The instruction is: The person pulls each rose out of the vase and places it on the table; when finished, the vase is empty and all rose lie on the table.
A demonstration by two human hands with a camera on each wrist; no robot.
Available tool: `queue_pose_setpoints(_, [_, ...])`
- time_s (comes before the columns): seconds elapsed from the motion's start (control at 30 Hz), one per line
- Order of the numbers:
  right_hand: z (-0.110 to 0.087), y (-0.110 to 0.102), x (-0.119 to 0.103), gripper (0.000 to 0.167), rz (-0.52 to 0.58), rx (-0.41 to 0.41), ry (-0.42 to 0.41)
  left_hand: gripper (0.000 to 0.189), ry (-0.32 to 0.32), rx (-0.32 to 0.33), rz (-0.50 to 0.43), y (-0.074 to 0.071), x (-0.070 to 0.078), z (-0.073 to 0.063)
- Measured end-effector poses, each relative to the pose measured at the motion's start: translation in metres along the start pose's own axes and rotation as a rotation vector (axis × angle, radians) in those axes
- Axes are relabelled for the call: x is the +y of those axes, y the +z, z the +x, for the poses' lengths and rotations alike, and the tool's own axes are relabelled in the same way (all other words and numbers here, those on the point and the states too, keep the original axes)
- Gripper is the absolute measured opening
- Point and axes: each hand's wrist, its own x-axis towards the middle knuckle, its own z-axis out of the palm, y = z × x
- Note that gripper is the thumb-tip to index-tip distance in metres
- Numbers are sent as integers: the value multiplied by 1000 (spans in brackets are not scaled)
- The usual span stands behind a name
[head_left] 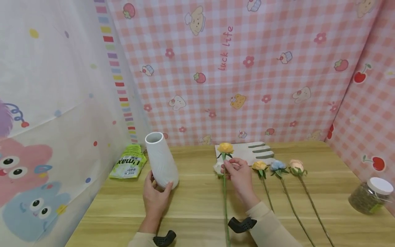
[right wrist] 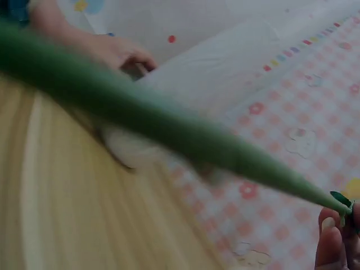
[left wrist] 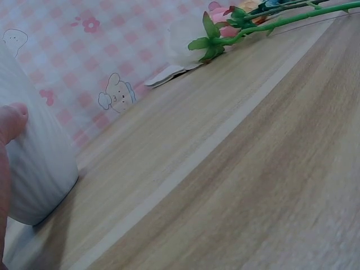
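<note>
A tall white ribbed vase (head_left: 162, 161) stands at the left of the table, its round mouth facing up. My left hand (head_left: 155, 199) grips it low down, thumb on the near right side and fingers at the left. In the left wrist view, the thumb (left wrist: 12, 121) lies against the vase's wall (left wrist: 42, 163). My right hand (head_left: 240, 176) pinches an artificial yellow rose (head_left: 226, 148) by its green stem, just under the bloom. This stem (right wrist: 169, 126) crosses the right wrist view, blurred and close. Behind the right hand, a white rose (head_left: 217, 167) is partly hidden.
Right of my right hand lie another yellow rose (head_left: 260, 165), a blue flower (head_left: 278, 164) and a peach rose (head_left: 297, 164), stems toward me. A white glove (head_left: 243, 151) lies behind them. A green packet (head_left: 129, 163) sits at left, a white-lidded jar (head_left: 368, 197) at far right.
</note>
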Motion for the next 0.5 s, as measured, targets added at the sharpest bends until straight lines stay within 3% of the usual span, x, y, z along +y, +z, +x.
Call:
queue_pose_setpoints(0.27, [-17, 23, 27, 17, -130, -60, -28, 83, 22, 6, -4, 0, 0, 1])
queue_pose_setpoints(0.5, [-21, 21, 43, 29, -429, -267, -54, 82, 25, 6, -12, 1, 0, 1])
